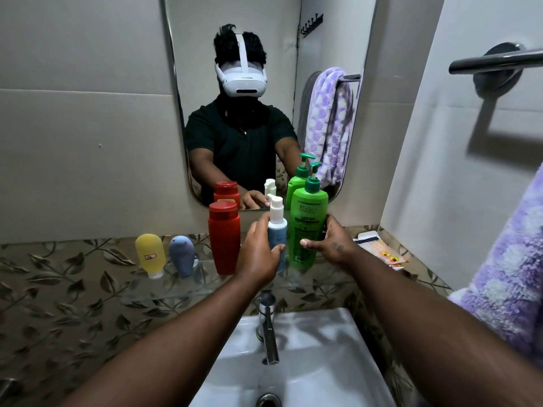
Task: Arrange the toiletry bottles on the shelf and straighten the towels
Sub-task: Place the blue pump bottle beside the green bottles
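At frame centre, the left hand [258, 254] grips the small white-capped bottle [277, 221]. The right hand [332, 242] clasps the green pump bottle [308, 224] just beside it

Tiled walls [82, 118], mirror [235, 19], sink [323, 362]

Five bottles stand upright along the glass shelf [164, 290]: yellow [150, 254], grey-blue [182, 255], red [224, 237], white-capped blue [277, 227], green pump [307, 224]. A purple towel [511, 274] is hung rightward.
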Available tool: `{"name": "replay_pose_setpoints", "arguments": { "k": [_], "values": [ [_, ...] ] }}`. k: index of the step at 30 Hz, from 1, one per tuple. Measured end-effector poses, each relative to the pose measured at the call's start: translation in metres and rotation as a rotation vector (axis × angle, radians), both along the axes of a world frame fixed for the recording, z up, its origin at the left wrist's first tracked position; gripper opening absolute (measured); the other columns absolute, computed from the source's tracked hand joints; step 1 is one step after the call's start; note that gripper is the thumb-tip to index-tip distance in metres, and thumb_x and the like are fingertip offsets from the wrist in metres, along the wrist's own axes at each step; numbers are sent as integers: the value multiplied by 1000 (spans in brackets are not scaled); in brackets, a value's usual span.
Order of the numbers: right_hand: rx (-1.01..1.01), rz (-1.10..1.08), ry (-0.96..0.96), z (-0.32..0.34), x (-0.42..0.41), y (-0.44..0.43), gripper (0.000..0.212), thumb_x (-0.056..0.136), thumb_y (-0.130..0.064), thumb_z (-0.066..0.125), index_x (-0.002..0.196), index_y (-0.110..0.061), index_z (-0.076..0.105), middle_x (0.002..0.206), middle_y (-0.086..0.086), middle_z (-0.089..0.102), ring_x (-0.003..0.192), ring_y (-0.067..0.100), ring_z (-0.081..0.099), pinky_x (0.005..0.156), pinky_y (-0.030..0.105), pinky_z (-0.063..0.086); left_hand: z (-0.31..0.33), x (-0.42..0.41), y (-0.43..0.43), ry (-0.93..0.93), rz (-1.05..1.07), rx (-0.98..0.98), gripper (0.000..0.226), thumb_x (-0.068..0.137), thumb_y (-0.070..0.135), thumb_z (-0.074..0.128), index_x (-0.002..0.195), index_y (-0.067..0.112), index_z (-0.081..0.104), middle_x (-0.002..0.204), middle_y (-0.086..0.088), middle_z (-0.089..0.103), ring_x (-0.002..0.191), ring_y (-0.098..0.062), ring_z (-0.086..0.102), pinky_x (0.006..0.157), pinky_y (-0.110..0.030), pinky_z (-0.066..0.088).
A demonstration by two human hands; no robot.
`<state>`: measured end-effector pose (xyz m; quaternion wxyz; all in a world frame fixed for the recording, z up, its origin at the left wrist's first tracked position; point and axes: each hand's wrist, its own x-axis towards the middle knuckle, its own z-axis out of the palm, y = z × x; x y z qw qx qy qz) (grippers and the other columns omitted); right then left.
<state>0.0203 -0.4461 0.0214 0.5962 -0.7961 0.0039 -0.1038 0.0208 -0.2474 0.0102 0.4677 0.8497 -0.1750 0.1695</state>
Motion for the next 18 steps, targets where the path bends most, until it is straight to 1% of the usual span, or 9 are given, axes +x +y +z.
{"name": "replay_pose_setpoints", "arguments": {
  "k": [2, 4, 7, 10, 12, 14, 18],
  "values": [
    [-20, 8, 19, 3, -1, -6, 77, 75, 1, 84, 139, -10, 41, 132, 7, 62, 123, 22, 58, 106, 40, 50, 0, 3, -1, 5, 22, 1, 75, 87, 16, 76, 148, 32, 37, 141, 0, 53, 127, -21, 55, 96, -29, 43],
    [-38, 14, 28, 5, -3, -8, 77, 76, 0, 84, 140, -10, 42, 134, 8, 61, 124, 23, 58, 109, 43, 48, -1, 4, -2, 5, 36, 1, 77, 87, 15, 76, 150, 32, 36, 143, -1, 53, 129, -21, 54, 96, -28, 42],
    [-31, 49, 42, 8, -5, -9, 71, 77, 4, 81, 136, -11, 44, 130, 6, 63, 122, 22, 59, 108, 43, 49, -2, 6, -2, 5, 48, 0, 78, 87, 14, 76, 151, 32, 34, 145, -1, 52, 131, -21, 53, 96, -27, 39],
    [-17, 91, 66, 10, -7, -10, 66, 78, 8, 78, 128, -19, 45, 118, -6, 66, 116, 16, 61, 106, 39, 50, -2, 8, -1, 1, 52, -4, 78, 87, 13, 75, 151, 32, 34, 144, -1, 52, 130, -21, 53, 94, -26, 39],
    [-26, 93, 75, 12, -8, -10, 65, 79, 7, 79, 127, -21, 44, 114, -10, 65, 116, 15, 61, 104, 37, 51, -3, 9, -1, -3, 54, -4, 78, 88, 13, 75, 151, 32, 34, 144, -1, 53, 130, -21, 53, 93, -26, 38],
    [-23, 98, 81, 12, -9, -9, 65, 79, 7, 78, 126, -21, 43, 115, -9, 65, 118, 18, 60, 103, 36, 51, -3, 8, -1, -5, 58, -5, 79, 88, 14, 75, 151, 34, 33, 143, -1, 53, 129, -20, 54, 93, -26, 38],
    [-25, 102, 103, 14, -10, -9, 66, 79, 5, 78, 128, -22, 44, 119, -4, 65, 123, 21, 60, 108, 42, 49, -3, 7, -1, -2, 65, -6, 80, 88, 15, 74, 151, 36, 31, 144, 0, 52, 129, -21, 55, 94, -27, 41]
  ]
}}
